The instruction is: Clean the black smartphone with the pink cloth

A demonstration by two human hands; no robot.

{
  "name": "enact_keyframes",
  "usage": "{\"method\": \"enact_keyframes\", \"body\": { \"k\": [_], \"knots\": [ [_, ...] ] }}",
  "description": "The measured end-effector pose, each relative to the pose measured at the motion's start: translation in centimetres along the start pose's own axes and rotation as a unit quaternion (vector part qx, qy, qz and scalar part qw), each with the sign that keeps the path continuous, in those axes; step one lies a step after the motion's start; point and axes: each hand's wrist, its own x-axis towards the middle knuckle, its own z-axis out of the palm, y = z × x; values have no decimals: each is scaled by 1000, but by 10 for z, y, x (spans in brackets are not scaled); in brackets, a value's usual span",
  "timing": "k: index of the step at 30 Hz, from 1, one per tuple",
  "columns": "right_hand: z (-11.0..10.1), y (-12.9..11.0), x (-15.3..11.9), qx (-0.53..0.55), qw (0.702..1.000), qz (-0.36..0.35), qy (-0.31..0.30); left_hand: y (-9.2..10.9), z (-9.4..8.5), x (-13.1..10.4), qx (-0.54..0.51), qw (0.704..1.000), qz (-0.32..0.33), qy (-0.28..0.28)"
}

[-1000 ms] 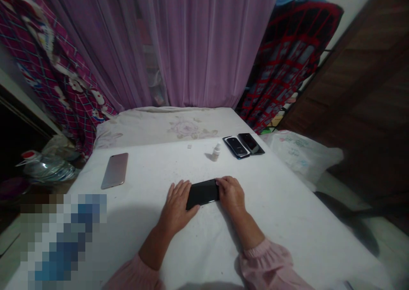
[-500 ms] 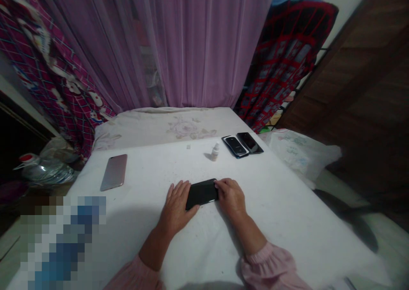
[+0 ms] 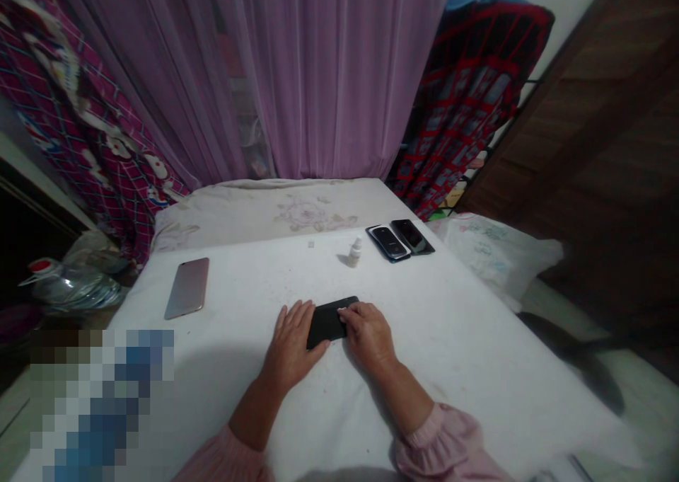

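Observation:
A black smartphone lies dark face up on the white-covered table, its long side running left to right. My left hand steadies the phone's left end, fingers along the far side and thumb at the near edge. Over the right half of the phone, my right hand pinches a small white wad, perhaps cloth or tissue, against the surface. Most of the wad is hidden by the fingers. Beyond the phone stands a small whitish bottle.
A rose-coloured phone lies face down at left. At the back right are a phone with a white border and another dark phone. A large water bottle stands off the table's left side; a white plastic bag is at right.
My right hand has slid left across the phone from its right end, and the white wad now shows at its fingertips. My left hand and the phone have stayed in place.

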Motion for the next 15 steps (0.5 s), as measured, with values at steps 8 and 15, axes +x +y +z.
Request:
{"method": "enact_keyframes", "body": {
  "k": [8,15],
  "knots": [
    [-11,20,-2,-24,998,47,15,-1,2,-1,-3,1000,7,7],
    [-5,-13,-10,5,1000,-31,-2,0,0,0,2,1000,5,4]
  ]
}}
